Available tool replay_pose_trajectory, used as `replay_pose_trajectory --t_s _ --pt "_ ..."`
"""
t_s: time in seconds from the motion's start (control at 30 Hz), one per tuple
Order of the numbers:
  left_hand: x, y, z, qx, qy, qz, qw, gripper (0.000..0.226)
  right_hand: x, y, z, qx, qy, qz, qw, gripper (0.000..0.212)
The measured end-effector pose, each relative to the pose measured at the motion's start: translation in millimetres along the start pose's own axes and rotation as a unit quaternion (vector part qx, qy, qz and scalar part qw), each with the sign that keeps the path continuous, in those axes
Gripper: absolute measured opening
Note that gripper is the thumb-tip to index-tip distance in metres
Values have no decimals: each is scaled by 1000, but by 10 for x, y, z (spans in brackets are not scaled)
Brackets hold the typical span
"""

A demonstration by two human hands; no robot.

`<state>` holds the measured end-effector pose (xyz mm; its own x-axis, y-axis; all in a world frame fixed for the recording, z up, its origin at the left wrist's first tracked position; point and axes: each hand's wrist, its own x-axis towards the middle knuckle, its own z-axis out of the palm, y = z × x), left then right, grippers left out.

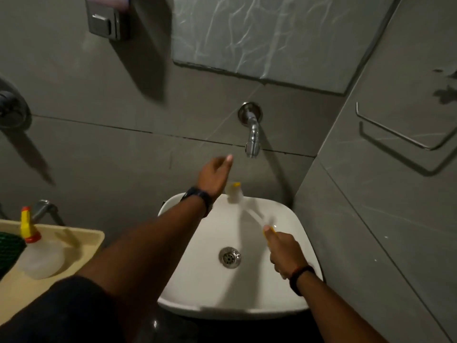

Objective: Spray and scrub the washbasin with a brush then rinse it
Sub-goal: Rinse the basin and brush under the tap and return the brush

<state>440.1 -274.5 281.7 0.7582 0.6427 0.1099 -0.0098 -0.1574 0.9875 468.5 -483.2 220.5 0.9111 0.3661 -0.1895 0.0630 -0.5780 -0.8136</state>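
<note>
The white washbasin (197, 288) hangs on the wall below a chrome tap (252, 139). Its metal drain (229, 257) sits in the middle of the bowl. My right hand (283, 253) grips the yellow handle of a white brush (236, 193), whose blurred head is over the basin's back rim. My left hand (216, 173) is raised above the back rim, just left of the tap spout, holding nothing, fingers loosely curled. No water shows at the spout. A spray bottle (40, 253) with a yellow and red nozzle stands on the left.
A beige tray (81, 241) at the left holds the spray bottle and a green scrub pad (8, 248). A mirror (272, 38) hangs above the tap. A metal towel holder (395, 129) is on the right wall, which stands close to the basin. A chrome fitting (106, 21) is at upper left.
</note>
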Motion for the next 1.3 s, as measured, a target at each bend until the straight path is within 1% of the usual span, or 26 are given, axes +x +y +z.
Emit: replay_pose_trajectory --t_s 0.07,0.17,0.3,0.4,0.5,0.6,0.67,0.73,0.77,0.83,0.87,0.93,1.0,1.03,1.07,1.1,1.13,1.17,1.2,1.23,1.3 --pt "261 267 127 -25 -62 -2 998 49 106 19 -71 43 15 20 999 55" --pt "486 362 211 -40 -125 -3 991 35 218 47 -155 48 10 30 998 54" --pt "626 220 276 -44 -155 -5 987 31 308 69 -238 49 11 46 998 52" --pt "662 124 310 -102 -172 -10 980 30 350 64 -286 62 12 54 997 51" --pt "699 66 334 -156 -196 -25 968 34 366 77 -317 79 2 59 995 50" --pt "750 24 377 -203 -248 -61 945 39 372 113 -328 103 -10 64 993 49" --pt "780 24 389 -240 -268 -85 929 42 360 154 -330 121 -17 62 991 48" --pt "800 51 368 -229 -256 -87 935 41 332 205 -336 126 -32 51 990 49" --pt "802 65 352 -199 -237 -78 948 40 314 232 -340 121 -41 43 991 48" --pt "768 106 325 -124 -185 -42 974 39 271 267 -350 107 -55 27 992 48" --pt "739 130 321 -104 -151 -22 983 39 252 275 -351 105 -59 20 993 48" --pt "666 192 336 -98 -96 13 990 31 205 266 -355 113 -61 7 992 48" --pt "617 259 379 -96 -73 26 992 20 146 239 -360 112 -49 -17 992 48" --pt "609 281 400 -94 -62 26 993 21 117 225 -369 95 -35 -44 994 46" --pt "594 303 420 -91 -50 25 994 26 83 218 -394 50 -15 -86 995 47" --pt "581 319 436 -86 -37 22 995 29 49 219 -432 -29 8 -137 990 47" --pt "566 330 449 -81 -28 21 996 31 16 222 -477 -127 26 -179 975 46" --pt "557 335 460 -75 -22 20 997 33 -10 238 -516 -219 45 -204 953 46" --pt "555 336 467 -69 -19 18 997 34 -31 237 -544 -283 61 -214 933 46" --pt "551 340 474 -63 -18 16 998 35 -50 235 -564 -314 73 -218 921 46" --pt "546 355 476 -52 -17 11 998 35 -88 202 -556 -315 72 -216 921 46"
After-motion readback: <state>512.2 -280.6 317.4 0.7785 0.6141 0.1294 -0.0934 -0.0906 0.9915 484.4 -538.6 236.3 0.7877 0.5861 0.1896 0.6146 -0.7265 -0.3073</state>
